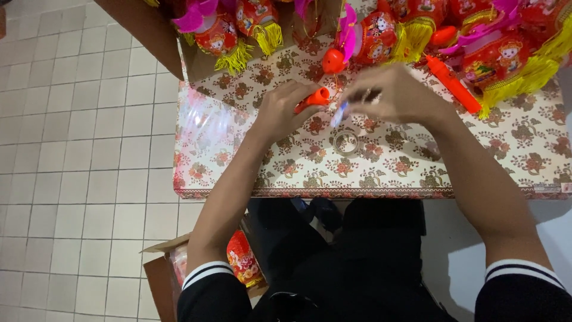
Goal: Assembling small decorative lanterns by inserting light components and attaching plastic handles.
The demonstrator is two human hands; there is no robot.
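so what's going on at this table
A person seated at a floral-covered table holds an orange plastic tube in the left hand. The right hand pinches something small and pale beside it, blurred. A roll of clear tape lies just below, with red tasselled lanterns piled behind.

Craft workshop: piled red lanterns (381,36), floral-clothed table (387,173).

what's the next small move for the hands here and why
Probably bring the right hand a little closer to the open end of the orange tube held in the left hand. The right fingers pinch a small pale piece just beside that opening, not yet touching it, and the red ball on a string hangs right above, so the two hands seem about to meet.
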